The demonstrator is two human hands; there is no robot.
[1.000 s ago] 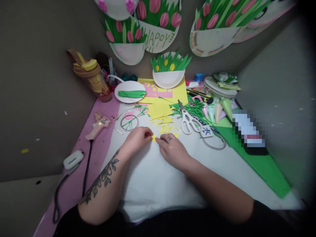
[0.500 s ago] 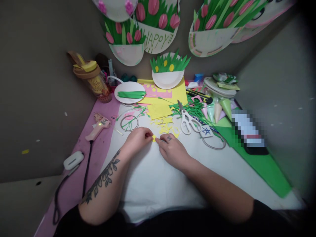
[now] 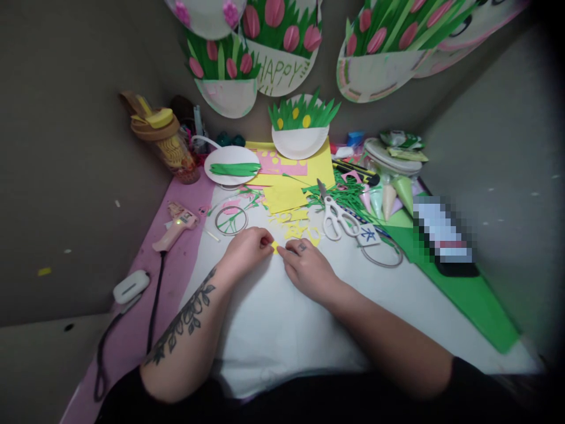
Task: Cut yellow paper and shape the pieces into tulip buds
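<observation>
Near edge: white work surface (image 3: 282, 330) in the lower centre of the frame, both forearms coming in over it. Small bright-yellow paper piece (image 3: 275, 248) sits mid-frame between the fingertips. Left hand (image 3: 247, 250) looks to be pinching its left edge. Right hand (image 3: 309, 268) has its index fingertip at the right edge; thumb hidden, can't tell if that side is pinched.

Change check: no clear shift in hands or piece over the last second. My read: fine handling in place, piece under control from both sides.

Just beyond: cut yellow paper scraps (image 3: 298, 227), then white-handled metal scissors (image 3: 338, 218) right of centre, lying free. Pink glue gun (image 3: 174, 227) at left, its small light lit, untouched.

Farther: white oval plate (image 3: 233, 175) with green paper strips (image 3: 235, 169) across it. Upper centre: white paper plate (image 3: 301, 143) with green paper grass and yellow ovals.
</observation>
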